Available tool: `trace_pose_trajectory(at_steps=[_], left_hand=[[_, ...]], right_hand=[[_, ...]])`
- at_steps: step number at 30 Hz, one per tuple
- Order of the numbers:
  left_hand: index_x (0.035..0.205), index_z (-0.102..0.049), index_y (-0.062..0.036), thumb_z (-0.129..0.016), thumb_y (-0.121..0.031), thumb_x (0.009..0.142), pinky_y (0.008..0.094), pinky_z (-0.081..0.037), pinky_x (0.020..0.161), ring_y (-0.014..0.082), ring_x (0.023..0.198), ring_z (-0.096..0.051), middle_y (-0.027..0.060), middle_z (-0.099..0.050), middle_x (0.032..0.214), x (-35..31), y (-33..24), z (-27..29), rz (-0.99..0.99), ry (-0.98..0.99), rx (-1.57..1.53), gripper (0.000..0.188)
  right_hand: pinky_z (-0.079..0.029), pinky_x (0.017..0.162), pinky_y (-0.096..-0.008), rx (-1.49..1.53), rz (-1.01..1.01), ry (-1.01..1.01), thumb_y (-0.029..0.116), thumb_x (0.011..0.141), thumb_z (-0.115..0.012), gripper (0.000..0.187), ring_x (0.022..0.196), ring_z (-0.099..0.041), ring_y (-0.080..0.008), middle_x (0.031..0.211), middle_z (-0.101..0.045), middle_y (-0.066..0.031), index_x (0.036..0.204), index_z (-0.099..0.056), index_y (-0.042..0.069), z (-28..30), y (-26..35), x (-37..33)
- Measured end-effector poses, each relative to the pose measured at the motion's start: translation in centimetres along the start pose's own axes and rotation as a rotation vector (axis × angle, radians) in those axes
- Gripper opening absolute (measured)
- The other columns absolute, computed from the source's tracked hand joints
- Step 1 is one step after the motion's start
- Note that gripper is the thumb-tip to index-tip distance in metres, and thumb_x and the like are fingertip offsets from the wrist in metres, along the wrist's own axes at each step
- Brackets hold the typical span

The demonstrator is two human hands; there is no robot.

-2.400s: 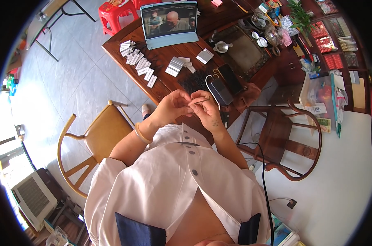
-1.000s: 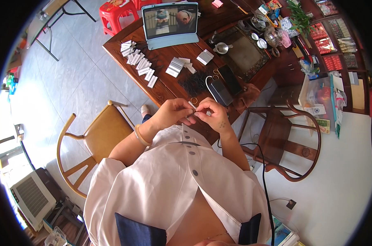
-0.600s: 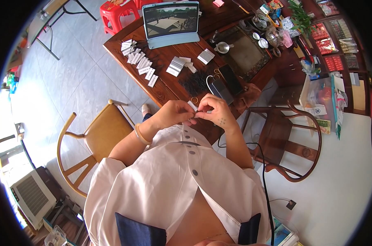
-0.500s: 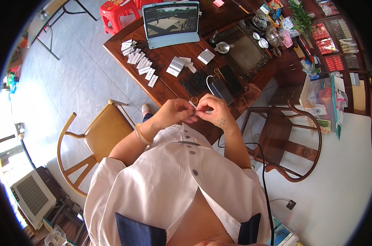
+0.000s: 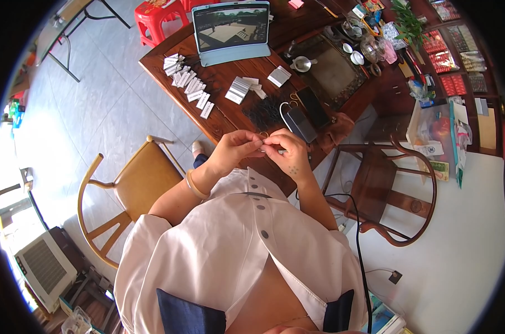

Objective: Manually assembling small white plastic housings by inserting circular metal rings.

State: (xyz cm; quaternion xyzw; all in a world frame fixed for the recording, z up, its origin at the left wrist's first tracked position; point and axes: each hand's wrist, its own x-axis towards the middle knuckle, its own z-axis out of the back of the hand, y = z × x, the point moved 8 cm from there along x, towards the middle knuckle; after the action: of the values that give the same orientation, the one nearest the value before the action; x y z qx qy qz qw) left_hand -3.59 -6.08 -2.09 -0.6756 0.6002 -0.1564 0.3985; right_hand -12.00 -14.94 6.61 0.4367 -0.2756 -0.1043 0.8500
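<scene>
My left hand (image 5: 234,153) and my right hand (image 5: 287,156) meet in front of my body, over the table's near edge. Thumb and fingers of both are pinched together at the tips. What they hold is tiny and mostly hidden by the fingers. Just beyond lies a tangle of thin black cords (image 5: 262,113). Behind that sit a stack of white-and-grey tags (image 5: 238,90) and a smaller stack of tags (image 5: 279,76). More white tags (image 5: 192,88) lie overlapped in a row along the left edge. A gold ring (image 5: 264,134) shows by my fingertips.
A tablet (image 5: 232,28) stands at the back of the wooden table. To the right are a dark block with a white cable (image 5: 301,124), a black phone (image 5: 313,107) and a tea tray (image 5: 336,72). Chairs stand left (image 5: 144,178) and right (image 5: 369,186).
Both hands have shifted slightly left and the fingertips have drawn closer. A small white piece that showed between them is now mostly covered.
</scene>
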Motion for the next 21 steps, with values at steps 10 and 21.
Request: trace_pose_trajectory(at_steps=[10,21], left_hand=[[0.105,-0.056,0.0026,-0.050,-0.004,0.094,0.0330,-0.056,0.085,0.0233,0.094,-0.065,0.0131,-0.063,0.102,0.2,-0.2,-0.2,0.022,-0.081,-0.203,0.014],[0.112,-0.056,0.0100,-0.054,-0.005,0.092,0.0299,-0.056,0.083,0.0236,0.092,-0.067,0.0168,-0.064,0.101,0.0,-0.2,-0.5,0.145,-0.078,-0.083,0.025]], right_hand=[[-0.048,0.052,-0.0231,-0.003,0.070,-0.038,-0.002,0.075,-0.071,0.014,0.068,-0.058,-0.0135,0.083,-0.057,-0.0048,0.086,-0.066,0.005,0.0,0.9,0.5],[-0.043,0.068,-0.0197,0.246,-0.131,-0.189,-0.008,0.083,-0.064,0.010,0.078,-0.053,-0.0069,0.095,-0.055,-0.0036,0.091,-0.062,-0.002,1.4,-2.8,0.0]])
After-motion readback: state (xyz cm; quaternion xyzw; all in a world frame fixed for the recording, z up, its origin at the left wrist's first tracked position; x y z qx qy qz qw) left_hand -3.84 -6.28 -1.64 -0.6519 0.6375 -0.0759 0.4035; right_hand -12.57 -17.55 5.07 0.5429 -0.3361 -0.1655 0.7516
